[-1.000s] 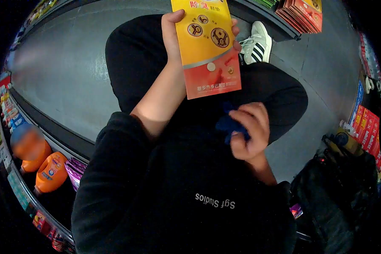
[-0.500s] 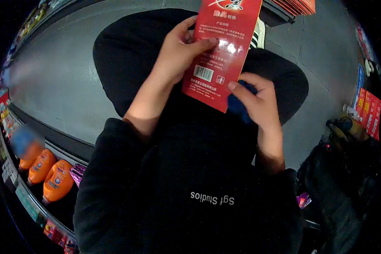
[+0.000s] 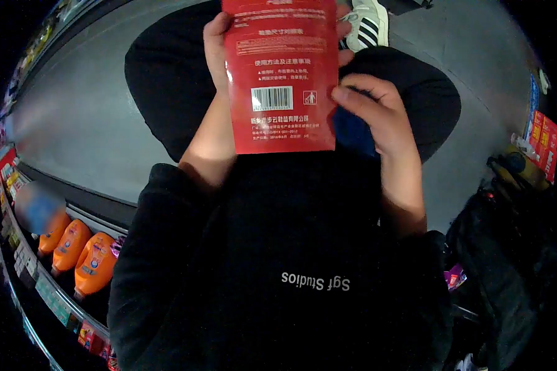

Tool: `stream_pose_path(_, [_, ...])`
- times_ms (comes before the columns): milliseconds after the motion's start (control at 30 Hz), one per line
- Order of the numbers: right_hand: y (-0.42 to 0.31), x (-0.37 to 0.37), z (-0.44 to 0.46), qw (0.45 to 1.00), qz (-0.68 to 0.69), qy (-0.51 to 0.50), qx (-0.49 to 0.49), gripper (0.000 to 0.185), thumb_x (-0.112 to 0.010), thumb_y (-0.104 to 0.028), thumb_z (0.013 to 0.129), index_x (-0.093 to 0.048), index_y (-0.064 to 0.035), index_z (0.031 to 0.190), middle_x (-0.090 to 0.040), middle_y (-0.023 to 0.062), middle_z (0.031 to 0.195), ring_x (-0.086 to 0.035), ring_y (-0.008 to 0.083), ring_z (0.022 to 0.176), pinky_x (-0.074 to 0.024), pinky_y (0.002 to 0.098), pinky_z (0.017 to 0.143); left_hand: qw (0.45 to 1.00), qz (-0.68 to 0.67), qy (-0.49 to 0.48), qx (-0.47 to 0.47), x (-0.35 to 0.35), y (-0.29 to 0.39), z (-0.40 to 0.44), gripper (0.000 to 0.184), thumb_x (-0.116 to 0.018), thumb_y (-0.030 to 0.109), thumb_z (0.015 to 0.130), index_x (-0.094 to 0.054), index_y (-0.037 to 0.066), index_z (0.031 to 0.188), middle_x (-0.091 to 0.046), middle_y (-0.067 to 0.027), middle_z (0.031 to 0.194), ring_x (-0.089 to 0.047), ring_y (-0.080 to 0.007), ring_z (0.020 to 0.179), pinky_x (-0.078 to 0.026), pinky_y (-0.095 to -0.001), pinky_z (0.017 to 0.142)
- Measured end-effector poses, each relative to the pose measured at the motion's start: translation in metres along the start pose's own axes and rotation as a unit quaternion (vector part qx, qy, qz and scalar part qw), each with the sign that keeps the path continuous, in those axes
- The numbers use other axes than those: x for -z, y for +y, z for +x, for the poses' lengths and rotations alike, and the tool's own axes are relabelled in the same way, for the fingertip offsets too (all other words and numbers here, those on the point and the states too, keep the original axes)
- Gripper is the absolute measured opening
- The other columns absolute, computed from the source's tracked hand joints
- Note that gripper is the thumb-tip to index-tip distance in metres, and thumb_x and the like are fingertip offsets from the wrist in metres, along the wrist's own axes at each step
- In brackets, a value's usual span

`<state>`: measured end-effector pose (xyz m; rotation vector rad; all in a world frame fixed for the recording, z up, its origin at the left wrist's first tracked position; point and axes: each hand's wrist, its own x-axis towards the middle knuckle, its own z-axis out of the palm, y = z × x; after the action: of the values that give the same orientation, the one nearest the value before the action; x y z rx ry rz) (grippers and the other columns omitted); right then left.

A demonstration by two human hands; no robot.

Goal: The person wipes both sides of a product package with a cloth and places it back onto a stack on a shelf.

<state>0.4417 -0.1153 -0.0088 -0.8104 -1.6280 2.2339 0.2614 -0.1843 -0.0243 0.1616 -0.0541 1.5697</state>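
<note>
A red packet (image 3: pixel 283 80) with a barcode and white print faces me at the top centre. My left hand (image 3: pixel 216 52) grips it from behind, thumb at its left edge and fingertips showing past its right edge. My right hand (image 3: pixel 377 108) touches the packet's lower right edge with thumb and bent forefinger. A dark blue cloth (image 3: pixel 357 134) is bunched under my right hand, against its palm; the fingers around it are partly hidden.
Orange bottles (image 3: pixel 96 264) stand on a shelf at the left. A black bag (image 3: pixel 495 260) lies at the right, near red boxes (image 3: pixel 546 145). A white shoe (image 3: pixel 368 28) with black stripes is beyond the packet, by my crossed legs.
The packet has turned from its yellow and red side to its red barcode side, then straightened and shifted left. My right hand has moved up to the packet's edge with the blue cloth.
</note>
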Motion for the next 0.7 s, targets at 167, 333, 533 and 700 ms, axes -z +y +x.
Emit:
stream_pose_path(167, [-0.019,-0.002,-0.014,0.982,0.164,0.091,0.039,0.024,-0.054,-0.012,0.083,-0.056,0.0003,0.103,-0.06,0.0077,0.09,-0.06,0.0128,0.077,-0.0491,0.0245,0.07,0.997,0.014,-0.027,-0.076,-0.001,0.008,0.0,0.089,-0.055,0.055,0.074,-0.025,-0.003,0.135,-0.04,-0.0244,0.129,-0.046,-0.0351,0.114,-0.041,-0.049,0.092])
stream_pose_path(333, [-0.019,-0.034,-0.025,0.838,-0.389,0.19,0.332,0.039,-0.071,-0.011,0.07,-0.057,-0.0054,0.106,-0.056,0.01,0.095,-0.053,0.0239,0.088,-0.0443,0.0353,0.076,0.992,0.046,-0.018,-0.119,-0.01,0.008,0.007,0.082,-0.058,0.046,0.073,-0.028,0.0,0.134,-0.038,-0.0239,0.129,-0.045,-0.034,0.114,-0.041,-0.0483,0.092])
stream_pose_path(533, [0.026,-0.053,-0.015,0.816,-0.44,0.209,0.311,0.035,-0.069,-0.005,0.067,-0.063,-0.0116,0.102,-0.052,0.0111,0.093,-0.052,0.029,0.085,-0.0446,0.0369,0.071,0.978,0.051,-0.111,-0.171,-0.018,0.006,0.01,0.083,-0.059,0.044,0.072,-0.028,0.0,0.134,-0.039,-0.0222,0.128,-0.045,-0.0329,0.112,-0.04,-0.0457,0.092])
stream_pose_path(700, [0.024,-0.005,-0.007,0.788,-0.451,0.303,0.291,0.024,-0.066,-0.003,0.074,-0.063,-0.004,0.097,-0.055,0.0126,0.091,-0.055,0.0266,0.083,-0.0452,0.0326,0.074,0.99,-0.012,-0.073,-0.118,0.001,0.024,0.0,0.088,-0.063,0.041,0.069,-0.024,-0.003,0.134,-0.042,-0.0207,0.125,-0.047,-0.0324,0.105,-0.04,-0.0427,0.091])
